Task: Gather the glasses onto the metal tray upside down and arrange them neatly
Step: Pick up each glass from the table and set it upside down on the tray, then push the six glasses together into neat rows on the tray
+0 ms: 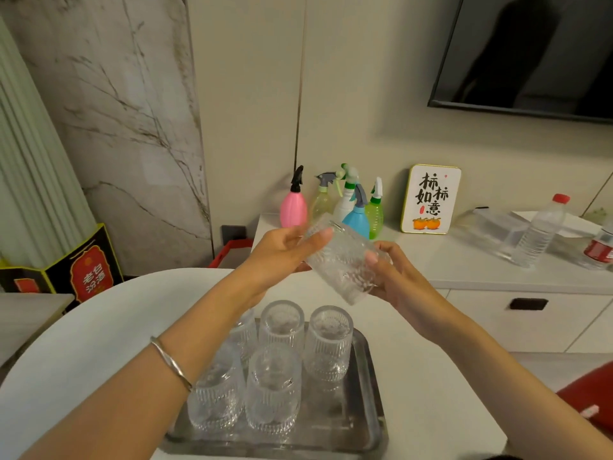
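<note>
Both arms reach forward over the metal tray (368, 386). The left hand (282, 254) and right hand (394, 277) grip a textured glass (345, 260) between them, tilted in mid-air. Five ribbed glasses (282, 327) sit upside down on the tray below.

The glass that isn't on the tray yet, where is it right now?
The glass is held tilted between the left hand and right hand, in mid-air at the centre of the head view, above the metal tray.
</note>
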`<state>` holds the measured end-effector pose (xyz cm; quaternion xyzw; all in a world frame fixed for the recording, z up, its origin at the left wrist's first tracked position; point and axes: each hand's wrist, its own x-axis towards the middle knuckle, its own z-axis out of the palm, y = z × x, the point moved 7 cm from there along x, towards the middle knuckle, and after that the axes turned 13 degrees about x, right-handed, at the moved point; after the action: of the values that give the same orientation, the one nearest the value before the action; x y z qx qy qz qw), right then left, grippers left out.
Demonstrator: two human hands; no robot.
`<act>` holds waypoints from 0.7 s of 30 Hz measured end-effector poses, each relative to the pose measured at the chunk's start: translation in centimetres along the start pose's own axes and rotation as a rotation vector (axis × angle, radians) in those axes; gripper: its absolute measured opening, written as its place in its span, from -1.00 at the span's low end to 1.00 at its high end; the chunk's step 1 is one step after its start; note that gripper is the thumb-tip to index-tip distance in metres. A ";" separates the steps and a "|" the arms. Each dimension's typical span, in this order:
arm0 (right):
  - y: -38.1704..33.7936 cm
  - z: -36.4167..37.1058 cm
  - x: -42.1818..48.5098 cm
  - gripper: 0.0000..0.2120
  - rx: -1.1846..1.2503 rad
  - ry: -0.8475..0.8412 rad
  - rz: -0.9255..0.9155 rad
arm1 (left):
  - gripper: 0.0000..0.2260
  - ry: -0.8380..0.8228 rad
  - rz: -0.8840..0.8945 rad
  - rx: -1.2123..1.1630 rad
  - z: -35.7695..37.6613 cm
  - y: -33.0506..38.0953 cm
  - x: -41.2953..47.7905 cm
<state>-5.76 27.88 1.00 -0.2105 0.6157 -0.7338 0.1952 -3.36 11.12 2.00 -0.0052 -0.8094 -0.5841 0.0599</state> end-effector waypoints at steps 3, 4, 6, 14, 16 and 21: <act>0.5 0.8 -1.6 -0.43 -0.138 -0.074 0.060 | -0.30 -0.019 0.056 0.101 0.6 0.8 -1.7; 0.7 1.1 -2.1 -0.49 -0.163 -0.105 0.066 | -0.31 -0.033 0.070 0.110 1.0 0.9 -2.2; 1.2 1.6 -3.1 -0.53 -0.188 -0.143 0.064 | -0.35 -0.075 0.093 0.109 1.8 1.1 -3.1; 5.3 1.0 -6.7 -0.35 -0.165 0.078 -0.053 | -0.36 -0.176 0.130 0.333 3.2 -1.4 -6.1; 6.2 0.7 -7.5 -0.35 -0.210 0.111 -0.095 | -0.26 -0.164 0.129 0.541 1.9 -3.2 -7.0; 9.4 0.2 -8.9 -0.38 -0.246 0.159 -0.115 | -0.11 -0.137 0.127 0.929 -1.1 -8.8 -9.4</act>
<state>2.02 31.05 -8.86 -0.2088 0.7016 -0.6770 0.0762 5.38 7.83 -6.89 -0.0659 -0.9852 -0.1539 0.0381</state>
